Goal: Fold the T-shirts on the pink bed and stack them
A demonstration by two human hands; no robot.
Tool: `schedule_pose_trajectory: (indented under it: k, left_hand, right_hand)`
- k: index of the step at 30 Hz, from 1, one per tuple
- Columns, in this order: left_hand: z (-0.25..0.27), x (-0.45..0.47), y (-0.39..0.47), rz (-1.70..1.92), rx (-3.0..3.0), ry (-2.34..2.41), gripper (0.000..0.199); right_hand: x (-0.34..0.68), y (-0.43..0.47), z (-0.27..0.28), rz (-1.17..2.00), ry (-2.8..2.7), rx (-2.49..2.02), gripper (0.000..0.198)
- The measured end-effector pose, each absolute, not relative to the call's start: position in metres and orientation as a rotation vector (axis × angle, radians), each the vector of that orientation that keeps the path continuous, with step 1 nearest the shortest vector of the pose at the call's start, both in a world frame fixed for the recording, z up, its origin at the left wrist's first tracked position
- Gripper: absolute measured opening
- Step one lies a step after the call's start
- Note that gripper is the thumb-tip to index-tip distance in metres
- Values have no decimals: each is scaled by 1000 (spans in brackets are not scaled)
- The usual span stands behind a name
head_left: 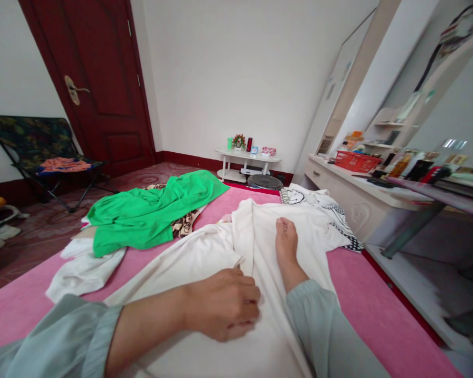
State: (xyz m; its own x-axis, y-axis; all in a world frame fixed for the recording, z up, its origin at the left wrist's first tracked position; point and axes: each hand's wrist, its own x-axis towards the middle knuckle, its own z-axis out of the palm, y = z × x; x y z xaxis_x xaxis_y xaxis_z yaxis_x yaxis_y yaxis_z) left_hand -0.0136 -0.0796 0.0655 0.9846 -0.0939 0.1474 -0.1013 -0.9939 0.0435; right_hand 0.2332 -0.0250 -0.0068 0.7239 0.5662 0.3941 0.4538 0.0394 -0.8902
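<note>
A large white cloth garment lies spread and wrinkled over the pink bed cover in front of me, with a folded part standing up near its middle. My left hand rests low on it, fingers curled in against the fabric. Farther forward and to the right, my right hand is turned on edge, its fingers bent and pressed to the same white fabric. What lies under the fingers of both hands is largely hidden.
Left on the pink bed cover lie a green garment, brown patterned cloth and a white cloth. A black-and-white printed garment lies right. Around stand a folding chair, a small white table and a cluttered dressing table.
</note>
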Motion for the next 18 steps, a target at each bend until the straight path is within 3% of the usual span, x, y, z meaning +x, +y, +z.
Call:
schedule_pose_trajectory:
  k: [2, 6, 8, 14, 18]
  left_hand:
    - [59, -16, -85, 349, 3000, 44, 22]
    - [58, -11, -46, 680, 2643, 880, 24]
    - [55, -3, -19, 639, 2394, 1183, 35]
    - [40, 26, 22, 368, 2134, 1331, 36]
    - [34, 41, 30, 449, 2102, 1365, 59]
  right_hand:
    - [233, -25, -7, 125, -858, -1582, 48]
    - [232, -25, -7, 156, -858, -1566, 45]
    - [231, -24, -7, 170, -869, -1574, 44]
    - [230, -25, -7, 183, -900, -1564, 43]
    - [229, -26, -7, 191, -916, -1557, 44]
